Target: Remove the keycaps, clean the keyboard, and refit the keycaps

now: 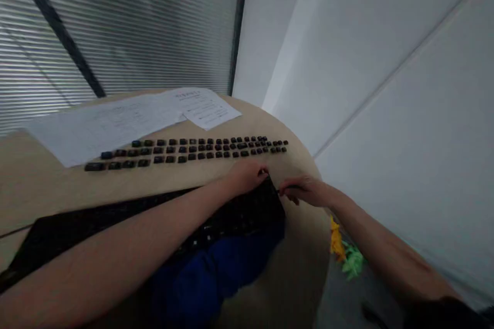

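Note:
A black keyboard [247, 211] lies on the table, with bare switches showing along part of its near side. My left hand [247, 175] is closed at its far right corner, thumb and fingers curled against the edge. My left forearm crosses over the keyboard and hides much of it. Just off the right edge, my right hand [309, 190] grips a slim dark tool [295, 187] whose tip points at the keyboard's side. Whether the tip touches is too blurred to tell. Blue cloth [216, 272] sits against the keyboard's near edge.
Black keycaps [192, 156] stand in three long rows beyond the keyboard. Printed papers [208, 108] lie at the back of the round wooden table [304, 247]. A white wall [405, 128] rises on the right. Orange and green objects [352, 262] are below the table's right edge.

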